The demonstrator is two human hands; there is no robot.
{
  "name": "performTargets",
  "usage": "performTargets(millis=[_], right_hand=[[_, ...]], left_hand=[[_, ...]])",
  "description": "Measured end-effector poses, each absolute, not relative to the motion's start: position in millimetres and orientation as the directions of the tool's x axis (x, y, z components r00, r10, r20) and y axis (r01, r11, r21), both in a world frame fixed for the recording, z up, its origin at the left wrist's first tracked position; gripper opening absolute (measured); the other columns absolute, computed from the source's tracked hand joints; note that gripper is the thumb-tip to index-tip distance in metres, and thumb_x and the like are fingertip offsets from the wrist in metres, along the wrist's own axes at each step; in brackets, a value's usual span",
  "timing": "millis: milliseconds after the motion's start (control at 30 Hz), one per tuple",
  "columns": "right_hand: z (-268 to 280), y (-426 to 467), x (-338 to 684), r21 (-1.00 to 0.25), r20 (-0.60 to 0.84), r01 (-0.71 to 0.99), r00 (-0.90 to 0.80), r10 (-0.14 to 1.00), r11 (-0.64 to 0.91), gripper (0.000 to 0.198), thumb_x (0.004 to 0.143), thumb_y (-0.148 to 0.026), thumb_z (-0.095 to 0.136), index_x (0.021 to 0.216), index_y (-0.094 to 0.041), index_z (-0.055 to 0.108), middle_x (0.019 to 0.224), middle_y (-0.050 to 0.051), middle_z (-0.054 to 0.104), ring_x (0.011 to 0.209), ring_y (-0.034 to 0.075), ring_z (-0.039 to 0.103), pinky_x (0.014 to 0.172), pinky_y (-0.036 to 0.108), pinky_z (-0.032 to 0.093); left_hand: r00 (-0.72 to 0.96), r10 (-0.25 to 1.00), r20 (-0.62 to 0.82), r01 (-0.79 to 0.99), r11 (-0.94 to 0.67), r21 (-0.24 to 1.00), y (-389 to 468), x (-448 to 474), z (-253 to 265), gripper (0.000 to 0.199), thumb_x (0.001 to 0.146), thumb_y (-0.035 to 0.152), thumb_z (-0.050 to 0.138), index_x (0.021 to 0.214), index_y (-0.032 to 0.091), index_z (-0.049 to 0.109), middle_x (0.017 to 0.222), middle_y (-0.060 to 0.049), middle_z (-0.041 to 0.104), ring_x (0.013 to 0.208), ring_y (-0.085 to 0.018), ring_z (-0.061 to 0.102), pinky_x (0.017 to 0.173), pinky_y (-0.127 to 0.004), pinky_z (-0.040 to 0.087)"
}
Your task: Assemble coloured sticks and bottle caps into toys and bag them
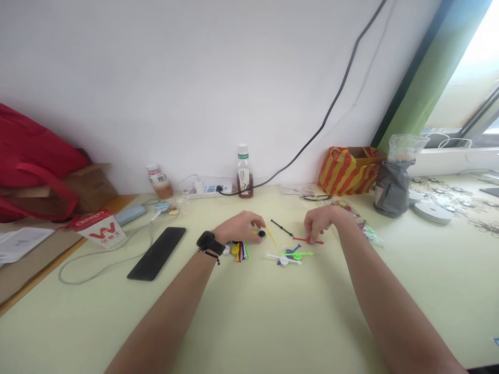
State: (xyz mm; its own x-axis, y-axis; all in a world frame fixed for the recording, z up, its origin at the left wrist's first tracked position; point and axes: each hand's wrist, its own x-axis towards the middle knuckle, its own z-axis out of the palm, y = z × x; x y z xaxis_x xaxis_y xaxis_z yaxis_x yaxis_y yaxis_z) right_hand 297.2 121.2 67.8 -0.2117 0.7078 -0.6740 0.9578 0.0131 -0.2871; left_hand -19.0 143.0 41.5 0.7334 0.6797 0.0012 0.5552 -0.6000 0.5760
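Observation:
My left hand (246,226), with a black watch on its wrist, is curled round a small black disc (262,234) at its fingertips. Just beyond them lies a thin yellow arrow (271,234). My right hand (320,221) pinches the middle of a red arrow (318,242) down at the table. A black arrow (281,227) lies between the hands. Nearer to me, white (284,261), green (297,255) and blue arrow spinners lie overlapping. Beside my left wrist is a bunch of coloured arrows (242,252) with round pieces, partly hidden.
A black phone (156,254) and a white cable lie at left, near a red and white box (99,228). Along the wall stand two bottles, a power strip (210,188) and a striped bag (349,171). Plastic packets (368,231) lie beyond my right forearm.

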Motion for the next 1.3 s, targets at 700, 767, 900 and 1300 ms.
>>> performTargets(millis=[700, 767, 900, 1300], right_hand=[[98.9, 97.4, 204.4, -0.969, 0.127, 0.132, -0.466, 0.876, 0.211, 0.027, 0.081, -0.033, 0.073, 0.095, -0.022, 0.053, 0.071, -0.002, 0.065, 0.067, 0.016, 0.062, 0.064, 0.027, 0.048], [97.2, 99.3, 205.7, -0.976, 0.107, 0.122, -0.459, 0.882, 0.182, 0.018, 0.08, -0.027, 0.066, 0.094, -0.022, 0.055, 0.071, -0.001, 0.066, 0.066, 0.015, 0.062, 0.065, 0.028, 0.048], [93.2, 101.8, 204.0, -0.974, 0.066, 0.162, -0.457, 0.887, 0.156, 0.013, 0.076, -0.021, 0.058, 0.087, -0.022, 0.053, 0.071, -0.001, 0.064, 0.063, 0.014, 0.057, 0.063, 0.025, 0.045], [47.0, 120.0, 205.8, -0.556, -0.127, 0.811, -0.299, 0.946, 0.182, 0.024, 0.089, -0.03, 0.064, 0.111, -0.02, 0.06, 0.097, 0.006, 0.07, 0.078, 0.018, 0.062, 0.064, 0.026, 0.044]], left_hand=[[0.59, 0.642, 0.49, 0.209, -0.707, 0.675, 109.9, 0.8, 99.2, 0.017, 0.09, 0.032, 0.071, 0.097, 0.017, 0.075, 0.093, -0.006, 0.077, 0.081, -0.018, 0.073, 0.08, -0.031, 0.062], [0.586, 0.658, 0.473, 0.221, -0.691, 0.688, 112.6, -2.5, 99.3, 0.02, 0.089, 0.033, 0.072, 0.1, 0.017, 0.075, 0.098, -0.006, 0.077, 0.081, -0.017, 0.072, 0.08, -0.031, 0.062], [0.613, 0.675, 0.411, 0.227, -0.648, 0.727, 114.6, -5.3, 98.3, 0.024, 0.087, 0.037, 0.074, 0.099, 0.016, 0.073, 0.094, -0.007, 0.077, 0.082, -0.019, 0.073, 0.081, -0.032, 0.061], [0.832, 0.551, -0.066, 0.47, -0.638, 0.609, 126.5, -7.6, 61.9, 0.019, 0.063, 0.03, 0.086, 0.076, 0.022, 0.076, 0.077, -0.001, 0.073, 0.071, -0.019, 0.065, 0.058, -0.028, 0.045]])
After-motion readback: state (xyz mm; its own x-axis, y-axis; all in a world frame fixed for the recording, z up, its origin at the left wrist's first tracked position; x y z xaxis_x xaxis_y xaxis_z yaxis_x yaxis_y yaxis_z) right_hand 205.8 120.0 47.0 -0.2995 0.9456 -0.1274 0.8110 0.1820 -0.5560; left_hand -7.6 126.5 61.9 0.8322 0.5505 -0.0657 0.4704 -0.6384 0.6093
